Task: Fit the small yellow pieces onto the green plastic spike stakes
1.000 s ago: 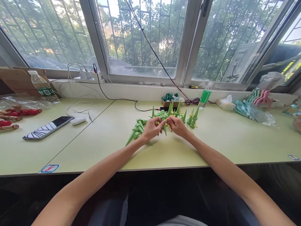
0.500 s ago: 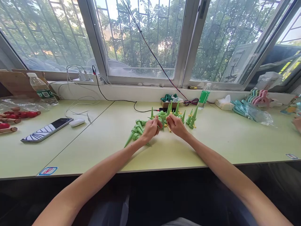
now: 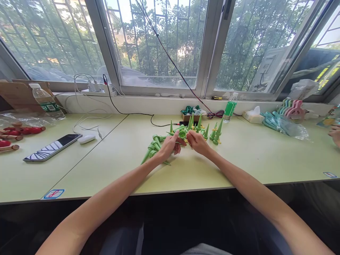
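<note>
My left hand (image 3: 169,146) is closed around a green plant watering spike (image 3: 182,135), whose round hollow end faces up toward me. Against the side of this spike, my right hand (image 3: 198,141) is pinched, and a small yellow valve (image 3: 186,141) shows at its fingertips, partly hidden. Loose green spikes (image 3: 151,147) lie in a heap left of my left hand. Beyond and to the right of my right hand, several green spikes (image 3: 218,132) stand point up, with yellow valves on their sides.
A small box (image 3: 195,117) with green cloth-like stuff stands behind the spikes. A water bottle (image 3: 230,108), tissue pack (image 3: 253,116) and bagged teal items (image 3: 278,124) are at right. A phone (image 3: 51,148) and white mouse (image 3: 86,139) lie left. Another person's hand (image 3: 335,134) shows far right.
The spike in my left hand has tilted, so its open end now faces me. My right hand has shifted slightly left, closer to the spike.
</note>
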### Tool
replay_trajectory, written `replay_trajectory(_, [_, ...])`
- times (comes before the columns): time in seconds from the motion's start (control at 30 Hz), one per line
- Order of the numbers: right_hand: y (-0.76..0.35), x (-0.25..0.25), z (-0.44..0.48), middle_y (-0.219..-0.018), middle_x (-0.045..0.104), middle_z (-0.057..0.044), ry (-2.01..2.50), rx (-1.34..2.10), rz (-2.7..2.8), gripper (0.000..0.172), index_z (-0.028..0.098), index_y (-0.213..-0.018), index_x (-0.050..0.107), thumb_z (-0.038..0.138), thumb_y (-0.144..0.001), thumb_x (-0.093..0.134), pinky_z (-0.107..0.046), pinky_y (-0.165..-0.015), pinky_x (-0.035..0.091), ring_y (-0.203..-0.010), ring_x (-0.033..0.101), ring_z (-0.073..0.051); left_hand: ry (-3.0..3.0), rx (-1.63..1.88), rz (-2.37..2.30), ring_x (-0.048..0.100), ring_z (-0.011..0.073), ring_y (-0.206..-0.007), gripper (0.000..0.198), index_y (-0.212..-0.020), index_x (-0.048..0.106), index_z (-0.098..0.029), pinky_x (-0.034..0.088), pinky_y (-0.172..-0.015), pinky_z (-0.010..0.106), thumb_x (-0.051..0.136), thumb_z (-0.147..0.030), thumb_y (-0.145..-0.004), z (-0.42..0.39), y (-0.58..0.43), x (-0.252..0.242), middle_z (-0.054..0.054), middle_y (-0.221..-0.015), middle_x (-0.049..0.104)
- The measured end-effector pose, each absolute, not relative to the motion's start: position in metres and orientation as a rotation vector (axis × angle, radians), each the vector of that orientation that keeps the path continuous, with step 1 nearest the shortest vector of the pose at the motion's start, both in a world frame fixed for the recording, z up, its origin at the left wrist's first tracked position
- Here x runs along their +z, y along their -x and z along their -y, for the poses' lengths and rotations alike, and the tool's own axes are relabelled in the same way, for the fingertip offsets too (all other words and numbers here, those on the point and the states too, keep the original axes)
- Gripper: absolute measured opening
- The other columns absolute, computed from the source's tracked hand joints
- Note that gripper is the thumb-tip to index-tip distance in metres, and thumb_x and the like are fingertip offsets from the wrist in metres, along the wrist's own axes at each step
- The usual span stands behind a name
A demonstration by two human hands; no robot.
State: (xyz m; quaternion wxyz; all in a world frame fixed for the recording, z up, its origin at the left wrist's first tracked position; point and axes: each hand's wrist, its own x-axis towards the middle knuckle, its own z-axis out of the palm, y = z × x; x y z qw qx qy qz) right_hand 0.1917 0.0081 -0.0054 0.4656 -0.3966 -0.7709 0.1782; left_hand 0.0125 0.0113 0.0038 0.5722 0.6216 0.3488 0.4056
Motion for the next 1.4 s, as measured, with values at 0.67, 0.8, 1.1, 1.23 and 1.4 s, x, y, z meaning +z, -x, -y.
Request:
replay_trajectory(0.67, [-0.199, -0.007, -0.014, -0.054, 0.041, 0.002, 1.025, 0.368, 1.868, 0.054, 0.023, -0.064, 0.036, 0.063, -0.099, 0.032, -0.028, -0.055, 0.029, -0.054, 0.036, -0.013, -1.891, 1.049, -0.755, 0.055, 0.0049, -0.048, 0.04, -0.12, 0.061, -0.016, 0.039, -0.036, 0.019, 0.061, -0.042, -0.09, -0.013, -0.011, -0.002, 0.011, -0.112, 0.063])
replay_trajectory(0.8, [-0.196, -0.008, -0.015, -0.054, 0.042, 0.001, 1.03, 0.395, 1.859, 0.055, 0.023, -0.063, 0.038, 0.064, -0.099, 0.032, -0.029, -0.054, 0.028, -0.053, 0.037, -0.013, -2.01, 1.176, -0.768, 0.057, 0.0039, -0.054, 0.03, -0.117, 0.065, -0.017, 0.047, -0.045, 0.019, 0.054, -0.028, -0.092, -0.013, -0.011, -0.004, 0.012, -0.121, 0.06])
replay_trajectory(1.1, [-0.195, -0.004, -0.012, -0.056, 0.041, 0.003, 1.082, 0.293, 1.789, 0.051, 0.023, -0.068, 0.034, 0.063, -0.099, 0.032, -0.028, -0.053, 0.027, -0.052, 0.035, -0.012, -1.937, 1.279, -1.024, 0.053, 0.0038, -0.044, 0.025, -0.108, 0.056, -0.017, 0.04, -0.041, 0.018, 0.056, -0.037, -0.093, -0.008, -0.016, 0.004, 0.005, -0.098, 0.066])
replay_trajectory(1.23, [-0.195, -0.004, -0.01, -0.057, 0.039, 0.003, 1.063, 0.277, 1.802, 0.049, 0.023, -0.068, 0.032, 0.06, -0.1, 0.034, -0.028, -0.054, 0.027, -0.053, 0.033, -0.012, -1.72, 1.167, -1.021, 0.045, 0.0064, -0.033, 0.048, -0.074, 0.056, -0.016, 0.029, -0.033, 0.02, 0.049, -0.058, -0.095, -0.008, -0.017, 0.007, -0.002, -0.057, 0.054])
replay_trajectory(1.4, [-0.194, -0.006, -0.008, -0.059, 0.041, 0.003, 1.026, 0.371, 1.853, 0.046, 0.023, -0.07, 0.033, 0.057, -0.1, 0.036, -0.027, -0.055, 0.029, -0.055, 0.035, -0.012, -1.505, 0.94, -0.907, 0.04, 0.0057, -0.031, 0.063, -0.068, 0.061, -0.012, 0.021, -0.03, 0.022, 0.049, -0.071, -0.09, -0.007, -0.019, 0.008, 0.003, -0.055, 0.058])
